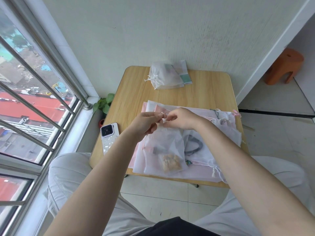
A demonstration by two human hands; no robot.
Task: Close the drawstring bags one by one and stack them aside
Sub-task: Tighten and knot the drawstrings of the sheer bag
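While both hands work at its neck, a sheer white bag hangs over the near middle of the table, its lower part lying on the pile of other bags. Inside it show a tan crumbly snack packet and a small dark item with a pink part. The left hand pinches a white cord end at the bag's gathered top, fingers curled; the right hand pinches the cord from the other side, its fingertips touching or just beside the left's. Each grip is thus clamped on the cord.

Under and around the bag lie flat sheer bags, white and pink, spread across the near half of the table; one just right of it holds a coiled black cable. More cord ends gather at the pile's far right edge.

Well apart, at the far edge of the table, lies a closed bag with its cord tied, on top of other flat bags with green parts.

A phone lies face down at the table's left edge. A plant stands between table and window. An orange stool stands at far right on the floor.
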